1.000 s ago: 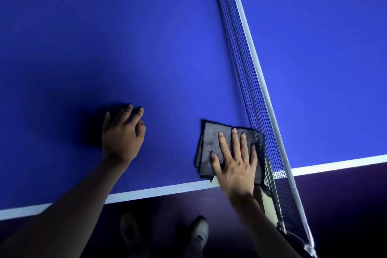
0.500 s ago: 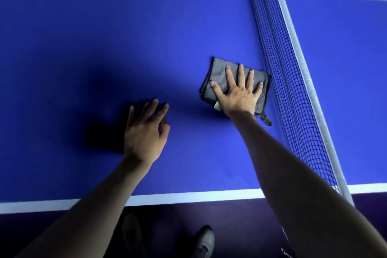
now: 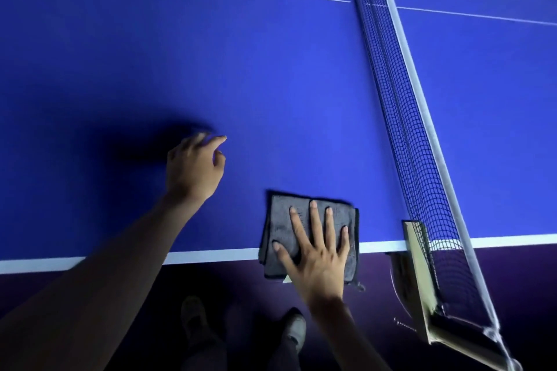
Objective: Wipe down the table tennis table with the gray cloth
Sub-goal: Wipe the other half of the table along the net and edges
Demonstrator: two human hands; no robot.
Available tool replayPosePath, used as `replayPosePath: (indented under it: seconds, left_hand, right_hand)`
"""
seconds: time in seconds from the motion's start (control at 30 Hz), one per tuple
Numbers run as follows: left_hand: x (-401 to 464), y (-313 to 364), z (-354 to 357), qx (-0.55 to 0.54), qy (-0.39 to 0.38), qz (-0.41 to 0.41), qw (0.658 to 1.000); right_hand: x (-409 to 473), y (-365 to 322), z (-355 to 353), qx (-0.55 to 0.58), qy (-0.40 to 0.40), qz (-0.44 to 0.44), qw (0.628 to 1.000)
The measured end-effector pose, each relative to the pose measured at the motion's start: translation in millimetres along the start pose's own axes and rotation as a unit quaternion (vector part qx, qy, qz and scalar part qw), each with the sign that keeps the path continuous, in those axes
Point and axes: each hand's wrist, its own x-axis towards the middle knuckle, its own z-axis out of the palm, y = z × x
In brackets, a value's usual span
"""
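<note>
Presently: gray cloth [image 3: 283,229] folded, overhanging the desk [image 3: 271,84] near edge, left of the net post [image 3: 414,247] | right hand [image 3: 316,259] grip: flat, fingers spread, pressing | left hand [image 3: 193,169] relaxed, holding nothing | likely soft, light, limp; best handled under a flat palm.

Matt blue table [image 3: 271,84], fuzzy cloth [image 3: 280,226] (gray), mesh net [image 3: 401,129]

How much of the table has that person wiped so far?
Hard to say what is done: the blue table shows no wipe marks. In hand: the right hand presses the gray cloth flat at the near edge, part of it hanging over, left of the net. The left hand rests on the table. Left: unclear.
</note>
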Motion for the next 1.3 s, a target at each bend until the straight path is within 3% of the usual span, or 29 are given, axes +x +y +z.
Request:
replayPosePath:
  seconds: [0.3, 0.53, 0.67, 0.87, 1.17, 1.3]
  left_hand:
    - [4, -41, 25, 0.056, 0.007, 0.002, 0.998]
    - [0, -45, 38, 0.054, 0.060, 0.019, 0.997]
    - [0, -46, 39, 0.060, 0.077, 0.029, 0.995]
    - [3, -45, 31, 0.079, 0.052, 0.027, 0.995]
    - [13, -53, -8, 0.019, 0.040, 0.025, 0.999]
    - [25, -88, -14, 0.035, 0.039, -0.003, 0.999]
  right_hand:
    - [188, -15, 4, 0.024, 0.036, 0.044, 0.998]
    - [362, -25, -22, 0.018, -0.017, 0.051, 0.998]
    - [392, -24, -27, 0.023, -0.029, 0.052, 0.998]
    - [317, -36, -22, 0.034, -0.026, 0.037, 0.998]
    - [41, -88, 4, 0.017, 0.008, -0.048, 0.999]
    - [30, -101, 8, 0.007, -0.006, -0.023, 1.000]
